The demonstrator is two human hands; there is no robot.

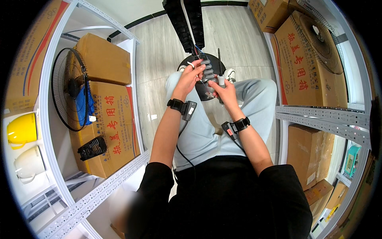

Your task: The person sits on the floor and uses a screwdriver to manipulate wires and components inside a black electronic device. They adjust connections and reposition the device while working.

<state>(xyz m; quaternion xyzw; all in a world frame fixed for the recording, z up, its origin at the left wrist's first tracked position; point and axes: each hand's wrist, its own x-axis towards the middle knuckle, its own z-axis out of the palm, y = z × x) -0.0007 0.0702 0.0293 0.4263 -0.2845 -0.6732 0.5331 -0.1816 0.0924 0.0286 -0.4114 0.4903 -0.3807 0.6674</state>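
Note:
My left hand [192, 76] is closed around the side of a small panel with a row of grey push buttons [207, 71]. A thin white loop [190, 64] lies at its fingers. In my right hand [226, 92] is a screwdriver [221, 79] with a pale handle, its dark shaft pointing up and away from me. The right fingertips are close to the panel's lower end; whether they touch it is hard to tell. Blue and other thin wires [197, 48] run between the panel and a tall black column [187, 26] with a white cable along it.
A round black base [217, 61] stands on the wood-look floor [151, 44] between my feet. On the left shelf are cardboard boxes [104, 59], a fan grille [59, 85], a black plastic part [92, 148] and yellow [22, 129] and white cups [30, 164]. Another grille [318, 38] leans at right.

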